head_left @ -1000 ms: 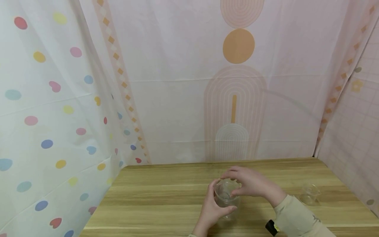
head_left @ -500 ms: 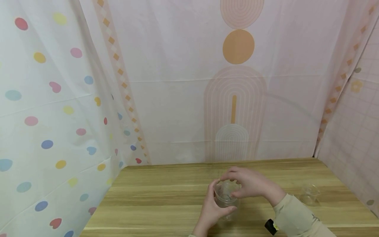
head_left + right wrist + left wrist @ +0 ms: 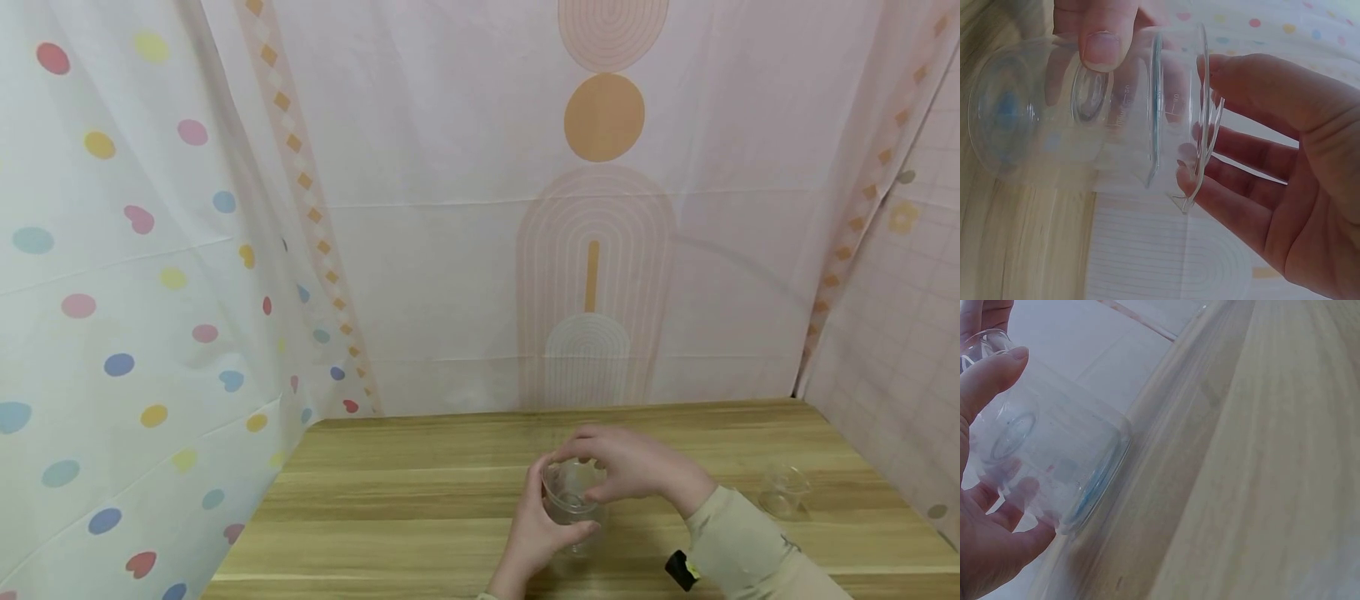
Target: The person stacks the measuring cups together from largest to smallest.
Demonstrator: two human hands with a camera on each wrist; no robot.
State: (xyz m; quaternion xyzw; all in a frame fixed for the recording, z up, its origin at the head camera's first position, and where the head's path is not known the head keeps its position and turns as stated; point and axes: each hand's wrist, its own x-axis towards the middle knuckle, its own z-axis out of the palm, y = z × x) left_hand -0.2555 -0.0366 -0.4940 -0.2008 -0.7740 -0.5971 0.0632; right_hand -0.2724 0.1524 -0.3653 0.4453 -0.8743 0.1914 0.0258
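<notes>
Two clear plastic cups appear nested near the table's front, one partly inside the other. The upper measuring cup (image 3: 572, 500) has a pouring lip and printed graduation marks in the right wrist view. Below it, the larger clear cup (image 3: 1079, 462) has its base on or close to the wooden table. My left hand (image 3: 542, 525) grips the stack from the left, thumb in front and fingers behind. My right hand (image 3: 630, 467) holds the measuring cup's rim between thumb and curled fingers. The exact overlap between the cups is hard to make out through the plastic.
Another small clear cup (image 3: 784, 490) stands at the table's right side. A black item with a yellow patch (image 3: 681, 571) lies partly behind my right sleeve. Patterned cloths (image 3: 450, 292) hang around the wooden table's (image 3: 390, 500) back and sides.
My right hand and sleeve have shifted slightly left, with the fingers still at the rim. The left hand and the cups stay almost in place.
</notes>
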